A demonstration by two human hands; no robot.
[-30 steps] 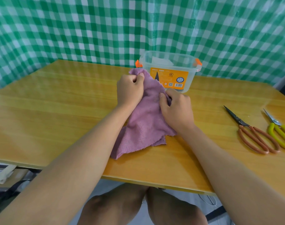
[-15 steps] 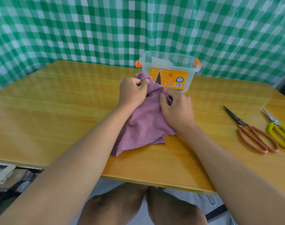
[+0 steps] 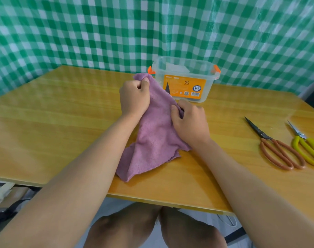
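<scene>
Left hand [image 3: 134, 99] is gripping the purple cloth's [image 3: 152, 140] top corner, right hand [image 3: 189, 122] is pinching its right edge; lower end is resting on the table [image 3: 54, 122], scissors [image 3: 276, 145] lying well apart.

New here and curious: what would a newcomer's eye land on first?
The purple cloth in the middle of the wooden table, with the left hand gripping its far corner and the right hand pinching its right edge. Behind it stands a clear plastic box with an orange label; brown-handled scissors and yellow-handled scissors lie at the right.
</scene>
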